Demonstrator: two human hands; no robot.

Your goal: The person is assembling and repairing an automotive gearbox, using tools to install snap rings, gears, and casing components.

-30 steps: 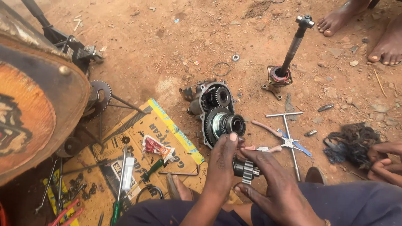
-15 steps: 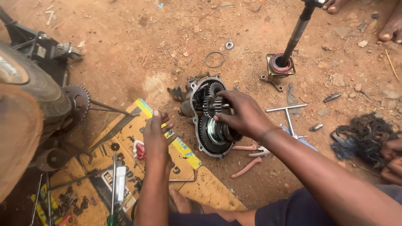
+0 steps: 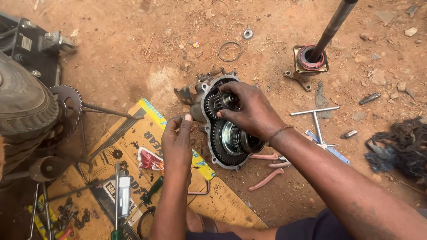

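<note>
Our right hand (image 3: 251, 111) pinches the small steel gear cluster (image 3: 221, 100) inside the grey metal gearbox casing (image 3: 224, 129) on the dirt; our left hand (image 3: 177, 142), fingers loosely curled, steadies the casing's edge beside the cardboard sheet (image 3: 133, 133).

- Upper gear cluster (image 3: 221, 100) in the engine case half (image 3: 209, 95): mostly covered by the right hand (image 3: 251, 111); fingertip grip hidden.
- Right forearm cut off at the bottom-right corner; left hand (image 3: 177, 141) wrist running out at the bottom edge.
- Tyre (image 3: 22, 104) and black engine block (image 3: 26, 44): cropped by the left edge.
- Dark shaft (image 3: 331, 26) on the hub (image 3: 310, 58): top cut off.
- Small parts on the cardboard (image 3: 133, 133) at lower left: too small to tell.
- Pink-handled pliers (image 3: 267, 166): jaws hidden under the forearm.
</note>
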